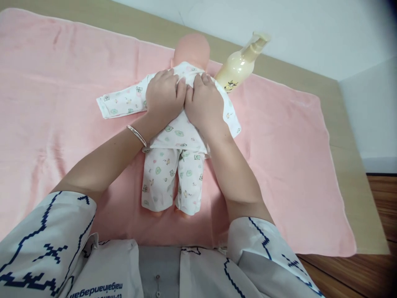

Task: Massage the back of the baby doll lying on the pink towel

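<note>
Lying beneath the doll (180,134): pink cloth (285,165), table (346,165); behind, white wall (294,37).

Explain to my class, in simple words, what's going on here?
A person rests their left hand and right hand side by side on the upper body of a baby doll in a white printed cotton-like outfit. The doll lies on a soft pink cloth spread over a light wood-toned table, its face out of view. A rounded, cream-coloured pump bottle is beside its shoulder, touched by neither hand.
</note>
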`<state>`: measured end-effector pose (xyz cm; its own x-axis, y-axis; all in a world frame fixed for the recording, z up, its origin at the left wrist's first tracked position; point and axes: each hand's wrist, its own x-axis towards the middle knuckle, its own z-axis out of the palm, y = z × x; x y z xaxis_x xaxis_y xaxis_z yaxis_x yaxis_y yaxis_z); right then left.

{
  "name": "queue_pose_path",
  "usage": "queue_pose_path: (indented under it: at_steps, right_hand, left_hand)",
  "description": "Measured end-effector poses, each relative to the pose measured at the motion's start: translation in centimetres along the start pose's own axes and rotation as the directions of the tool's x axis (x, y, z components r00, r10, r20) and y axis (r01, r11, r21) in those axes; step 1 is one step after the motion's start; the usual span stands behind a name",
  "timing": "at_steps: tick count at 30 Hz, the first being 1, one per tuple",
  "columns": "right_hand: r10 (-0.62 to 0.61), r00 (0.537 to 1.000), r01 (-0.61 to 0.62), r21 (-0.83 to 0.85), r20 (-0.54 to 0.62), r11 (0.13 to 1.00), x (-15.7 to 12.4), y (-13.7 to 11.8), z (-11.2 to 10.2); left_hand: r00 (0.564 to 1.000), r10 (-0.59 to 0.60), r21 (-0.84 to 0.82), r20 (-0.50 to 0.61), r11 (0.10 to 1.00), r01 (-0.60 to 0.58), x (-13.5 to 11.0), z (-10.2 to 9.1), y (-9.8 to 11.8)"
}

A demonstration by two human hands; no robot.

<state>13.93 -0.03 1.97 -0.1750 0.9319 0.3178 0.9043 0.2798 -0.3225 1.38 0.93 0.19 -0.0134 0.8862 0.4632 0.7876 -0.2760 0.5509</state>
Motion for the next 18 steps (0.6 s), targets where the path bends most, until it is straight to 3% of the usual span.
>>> queue_pose_path:
  at_steps: [7, 11, 15, 18]
  right_hand:
    - [-0.08, 0.995, 0.08, 0.0, 0.063, 0.997, 0.8, 1.1, 0.1]
    - [-0.077, 0.997, 0.079, -0.068, 0.029, 0.995, 0.0, -0.5, -0.5]
    - [0.005, 0.998, 0.0, -0.088, 0.059, 0.996, -0.9, -2.4, -1.4]
    - [0.019, 0.999, -0.017, -0.061, 0.034, 0.998, -1.0, -2.2, -1.2]
  left_hand:
    - [0.994, 0.08, -0.099, 0.081, 0.993, -0.072, 0.8, 0.1, -0.7]
    - [0.991, 0.135, -0.113, 0.02, 0.985, -0.132, -0.1, -0.2, -0.6]
    - [0.995, 0.098, -0.086, -0.031, 0.991, -0.101, -0.8, -0.2, -0.4]
    - [0.996, 0.057, -0.072, -0.069, 0.996, -0.061, -0.9, -0.2, -0.2]
